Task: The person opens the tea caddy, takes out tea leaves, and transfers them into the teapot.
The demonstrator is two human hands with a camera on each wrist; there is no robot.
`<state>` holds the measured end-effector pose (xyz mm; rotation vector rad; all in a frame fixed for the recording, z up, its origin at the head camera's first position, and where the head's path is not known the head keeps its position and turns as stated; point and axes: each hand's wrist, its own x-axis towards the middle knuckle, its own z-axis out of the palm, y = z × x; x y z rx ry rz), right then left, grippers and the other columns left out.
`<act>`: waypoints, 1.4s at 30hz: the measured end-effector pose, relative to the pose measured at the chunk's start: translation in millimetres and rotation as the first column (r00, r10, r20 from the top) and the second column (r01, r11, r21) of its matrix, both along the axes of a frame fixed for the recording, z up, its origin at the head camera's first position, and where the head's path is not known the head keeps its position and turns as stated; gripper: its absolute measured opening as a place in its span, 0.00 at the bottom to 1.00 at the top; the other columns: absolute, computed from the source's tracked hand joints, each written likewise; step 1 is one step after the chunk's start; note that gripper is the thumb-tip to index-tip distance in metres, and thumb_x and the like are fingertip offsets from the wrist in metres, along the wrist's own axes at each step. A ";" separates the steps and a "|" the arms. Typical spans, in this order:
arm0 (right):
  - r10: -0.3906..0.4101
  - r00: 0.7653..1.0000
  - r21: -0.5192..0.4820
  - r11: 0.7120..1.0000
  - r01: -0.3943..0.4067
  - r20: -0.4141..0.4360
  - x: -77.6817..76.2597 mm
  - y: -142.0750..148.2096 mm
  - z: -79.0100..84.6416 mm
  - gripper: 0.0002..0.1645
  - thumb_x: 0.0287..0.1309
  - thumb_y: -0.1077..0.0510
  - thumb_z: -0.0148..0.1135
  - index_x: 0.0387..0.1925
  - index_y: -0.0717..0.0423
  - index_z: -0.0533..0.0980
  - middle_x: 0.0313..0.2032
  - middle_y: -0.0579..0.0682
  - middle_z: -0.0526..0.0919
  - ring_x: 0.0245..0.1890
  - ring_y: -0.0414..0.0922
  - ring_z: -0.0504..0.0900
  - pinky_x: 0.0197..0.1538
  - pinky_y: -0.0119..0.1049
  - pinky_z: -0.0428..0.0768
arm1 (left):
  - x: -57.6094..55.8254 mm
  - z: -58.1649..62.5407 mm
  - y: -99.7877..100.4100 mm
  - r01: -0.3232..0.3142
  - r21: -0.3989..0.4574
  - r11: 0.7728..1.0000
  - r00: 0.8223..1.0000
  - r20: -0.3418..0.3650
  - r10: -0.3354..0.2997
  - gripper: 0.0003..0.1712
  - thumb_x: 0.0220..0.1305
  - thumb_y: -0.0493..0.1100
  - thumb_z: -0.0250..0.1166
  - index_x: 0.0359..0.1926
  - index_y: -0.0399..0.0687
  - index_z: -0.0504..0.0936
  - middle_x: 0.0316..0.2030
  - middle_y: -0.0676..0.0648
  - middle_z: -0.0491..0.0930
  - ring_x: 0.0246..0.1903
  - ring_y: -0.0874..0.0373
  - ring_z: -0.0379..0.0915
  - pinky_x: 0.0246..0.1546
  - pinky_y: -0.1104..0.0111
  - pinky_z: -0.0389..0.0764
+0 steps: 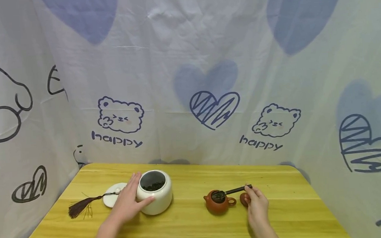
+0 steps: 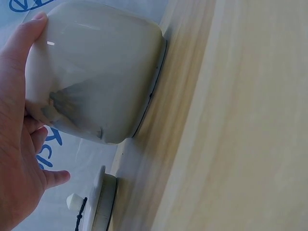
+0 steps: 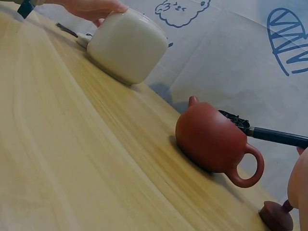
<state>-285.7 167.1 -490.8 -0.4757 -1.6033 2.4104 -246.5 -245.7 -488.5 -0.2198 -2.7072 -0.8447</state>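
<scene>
My left hand [image 1: 128,200] holds the side of a white ceramic jar [image 1: 162,201], thumb on the near side and fingers round the far left. Dark loose tea leaves [image 1: 154,186] lie inside the jar. In my right hand [image 1: 258,206] the thin dark handle of a tea scoop [image 1: 235,190] is pinched. The scoop's head, heaped with dark leaves in the right wrist view, sits at the open mouth of a reddish-brown clay teapot [image 3: 210,137]. The teapot stands upright, its handle toward my right hand. Its small lid [image 3: 276,216] lies beside that hand.
Left of the jar, partly behind my left arm, lies the white jar lid [image 1: 110,199] with a dark tassel [image 1: 80,207] tied to its knob. Everything stands on a yellow wooden table [image 1: 189,227]. A white cloth [image 1: 165,134] with printed hearts and bears hangs behind and at the sides.
</scene>
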 end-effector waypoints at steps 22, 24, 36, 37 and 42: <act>0.024 0.990 0.315 0.949 0.021 -0.137 6.2 -6.3 7.0 0.15 0.59 0.57 0.68 0.46 0.59 0.81 0.36 0.36 0.89 0.41 0.28 0.84 0.49 0.18 0.79 | 1.2 -1.9 -0.8 -0.001 0.006 1.000 1.000 0.008 0.001 0.62 0.54 0.72 0.64 0.76 0.42 0.49 0.76 0.36 0.49 0.74 0.37 0.45 0.70 0.38 0.53; 0.025 0.987 0.326 0.945 0.028 -0.159 6.6 -6.9 7.8 0.16 0.58 0.56 0.68 0.46 0.60 0.81 0.34 0.35 0.88 0.41 0.28 0.84 0.48 0.18 0.79 | 1.1 -1.6 -0.7 -0.001 0.006 1.000 1.000 0.007 0.001 0.61 0.54 0.72 0.63 0.76 0.42 0.49 0.76 0.36 0.49 0.75 0.37 0.45 0.70 0.38 0.53; 0.009 0.967 0.328 0.942 0.077 -0.253 9.3 -0.4 15.1 0.15 0.60 0.56 0.66 0.46 0.60 0.80 0.33 0.33 0.88 0.39 0.30 0.84 0.29 0.22 0.77 | 1.7 1.1 0.5 -0.005 -0.011 1.000 1.000 -0.015 0.005 0.60 0.55 0.70 0.64 0.75 0.39 0.51 0.75 0.35 0.51 0.74 0.37 0.46 0.70 0.38 0.54; 0.007 0.968 0.322 0.944 0.076 -0.250 9.2 0.2 15.3 0.14 0.60 0.56 0.67 0.45 0.59 0.81 0.33 0.33 0.88 0.38 0.30 0.84 0.28 0.22 0.77 | 1.7 1.0 0.6 -0.005 -0.015 1.000 1.000 -0.015 0.005 0.60 0.55 0.70 0.64 0.75 0.39 0.51 0.75 0.35 0.51 0.74 0.36 0.47 0.70 0.38 0.54; -0.005 0.969 0.295 0.952 0.080 -0.246 9.7 2.8 17.7 0.16 0.59 0.57 0.67 0.46 0.63 0.80 0.33 0.34 0.88 0.38 0.30 0.84 0.28 0.22 0.77 | 1.6 1.0 1.0 -0.004 -0.015 1.000 1.000 -0.018 0.004 0.60 0.56 0.70 0.64 0.75 0.39 0.51 0.75 0.35 0.51 0.74 0.36 0.47 0.70 0.37 0.54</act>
